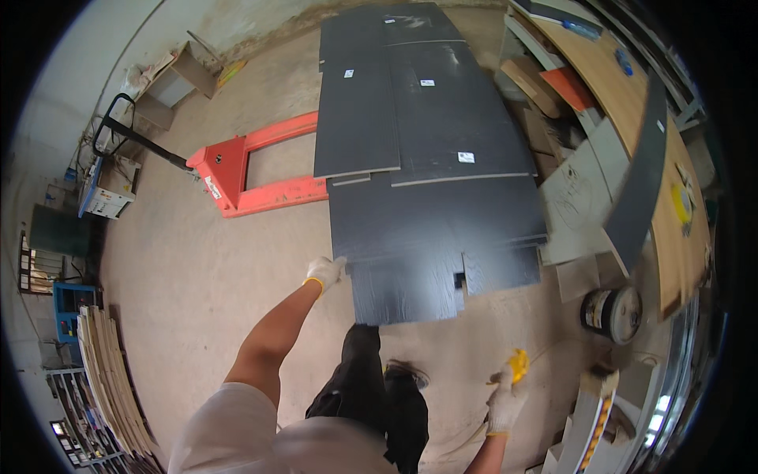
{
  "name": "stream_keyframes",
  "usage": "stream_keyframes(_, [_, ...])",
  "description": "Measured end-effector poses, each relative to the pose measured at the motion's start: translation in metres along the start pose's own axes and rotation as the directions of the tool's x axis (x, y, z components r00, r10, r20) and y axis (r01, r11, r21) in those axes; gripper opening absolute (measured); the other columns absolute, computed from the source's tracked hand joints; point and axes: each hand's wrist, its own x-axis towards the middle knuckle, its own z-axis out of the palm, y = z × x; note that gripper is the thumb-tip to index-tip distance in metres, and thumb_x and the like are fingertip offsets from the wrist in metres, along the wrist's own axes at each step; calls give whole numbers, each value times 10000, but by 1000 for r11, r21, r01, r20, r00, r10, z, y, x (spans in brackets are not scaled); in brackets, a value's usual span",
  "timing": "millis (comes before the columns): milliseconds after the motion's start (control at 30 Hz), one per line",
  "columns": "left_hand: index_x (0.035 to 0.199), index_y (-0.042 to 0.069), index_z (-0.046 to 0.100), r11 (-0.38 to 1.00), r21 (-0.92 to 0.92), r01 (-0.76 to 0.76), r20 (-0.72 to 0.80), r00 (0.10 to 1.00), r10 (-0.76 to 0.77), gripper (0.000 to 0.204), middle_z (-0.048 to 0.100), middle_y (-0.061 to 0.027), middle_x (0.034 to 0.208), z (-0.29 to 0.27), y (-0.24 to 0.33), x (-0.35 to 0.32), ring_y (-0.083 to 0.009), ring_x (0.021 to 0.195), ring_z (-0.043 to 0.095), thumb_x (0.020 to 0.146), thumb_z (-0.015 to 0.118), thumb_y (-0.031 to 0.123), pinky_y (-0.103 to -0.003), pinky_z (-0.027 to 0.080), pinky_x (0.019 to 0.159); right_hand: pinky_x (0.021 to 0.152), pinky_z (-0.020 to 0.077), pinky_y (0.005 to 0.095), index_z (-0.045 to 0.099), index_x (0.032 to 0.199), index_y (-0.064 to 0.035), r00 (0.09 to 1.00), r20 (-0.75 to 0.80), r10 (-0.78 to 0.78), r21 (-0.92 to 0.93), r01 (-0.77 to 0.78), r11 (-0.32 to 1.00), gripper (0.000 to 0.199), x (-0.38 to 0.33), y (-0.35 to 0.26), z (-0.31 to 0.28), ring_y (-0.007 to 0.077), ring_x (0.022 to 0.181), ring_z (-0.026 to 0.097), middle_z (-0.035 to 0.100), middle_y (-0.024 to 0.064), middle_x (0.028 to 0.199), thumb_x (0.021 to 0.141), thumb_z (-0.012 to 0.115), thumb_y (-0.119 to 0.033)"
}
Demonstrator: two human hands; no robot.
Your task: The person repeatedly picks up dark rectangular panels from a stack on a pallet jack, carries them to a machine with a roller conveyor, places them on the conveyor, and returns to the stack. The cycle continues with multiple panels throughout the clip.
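My left hand, in a white glove with a yellow cuff edge, is at the left edge of a dark grey panel, its fingers closed at the edge. This panel lies at the near end of a long stack of dark boards. My right hand, gloved too, is low at the right, away from the stack. It is closed around a yellow tool, whose exact kind is blurred. A thin pale hose trails near that hand. Beside the near panel lies a smaller dark piece, with a notch between them.
A red pallet jack stands left of the stack. Labelled dark boards extend to the back. To the right are a wooden worktop, a leaning dark strip and a black bucket. Wood strips stand at the left.
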Motion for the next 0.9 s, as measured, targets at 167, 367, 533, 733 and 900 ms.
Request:
stream_keyframes(167, [978,-56,800,984,180,-10,-202,978,47,761,809,-216,884,-35,26,176,-336,923,808,985,604,679,-459,595,934,539,488,314,660,1176,-46,985,166,41,43,-49,998,314,7,-43,110,141,603,568,707,56,898,1091,655,-348])
stream_keyframes(367, [1047,-61,795,986,142,88,-475,880,-10,837,776,-317,1091,-65,61,323,-448,1121,747,974,600,749,-496,570,981,485,403,239,657,1246,-96,985,125,116,176,-137,975,324,66,-55,244,60,548,482,693,7,872,1099,664,-385])
stream_keyframes(533, [1129,-80,777,998,4,60,-439,897,-52,844,770,-286,1207,-87,65,432,-435,1086,740,973,657,741,-529,558,931,483,388,236,674,1180,-125,989,130,64,152,-84,985,305,132,-43,317,47,559,463,656,-18,843,1115,626,-419])
stream_keyframes(733, [1216,-113,750,838,-546,-1,17,1000,12,797,774,-164,1202,-106,69,462,-239,1078,714,941,799,633,-392,546,933,694,542,267,573,1450,-88,939,233,253,214,-303,928,448,171,-28,341,94,746,605,725,14,1012,1085,694,-318])
stream_keyframes(900, [1325,-100,695,650,-757,-65,121,964,237,576,744,-144,1331,-106,85,398,-230,1229,699,1051,762,402,-381,548,1073,361,353,290,629,1104,-126,966,-20,258,338,-236,911,502,187,-9,333,129,400,403,651,28,797,1116,523,-616])
